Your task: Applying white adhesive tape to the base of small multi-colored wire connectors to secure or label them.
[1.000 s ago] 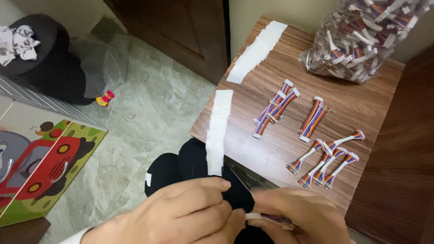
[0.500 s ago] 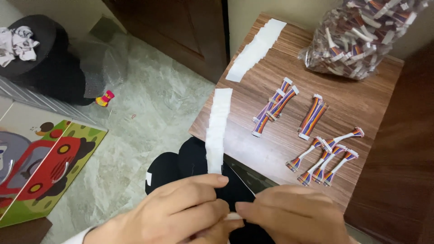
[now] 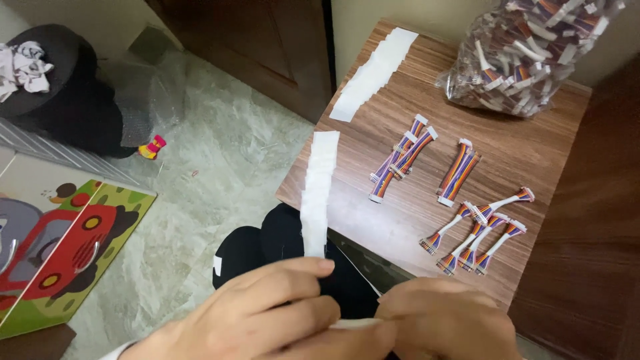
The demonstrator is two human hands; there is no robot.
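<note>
My left hand (image 3: 267,313) and my right hand (image 3: 447,320) meet at the bottom of the head view, pinching a small white piece (image 3: 357,324) between their fingertips. A long white paper strip (image 3: 318,190) rises from behind my left hand and lies over the edge of the wooden table (image 3: 533,167). Whether my left hand holds that strip I cannot tell. On the table lie rainbow-coloured ribbon cables with white connectors: one pair (image 3: 400,157), another bundle (image 3: 457,172), and several more (image 3: 477,230) nearer my right hand.
A second white strip (image 3: 373,72) lies at the table's far left corner. A clear bag full of ribbon cables (image 3: 527,50) sits at the back. On the tiled floor to the left are a black basket (image 3: 60,87), a colourful play mat (image 3: 60,247) and a small toy (image 3: 152,147).
My hands have closed together, and the coloured cable end seen in my right fingers a second ago is now covered. The table's things have not moved.
</note>
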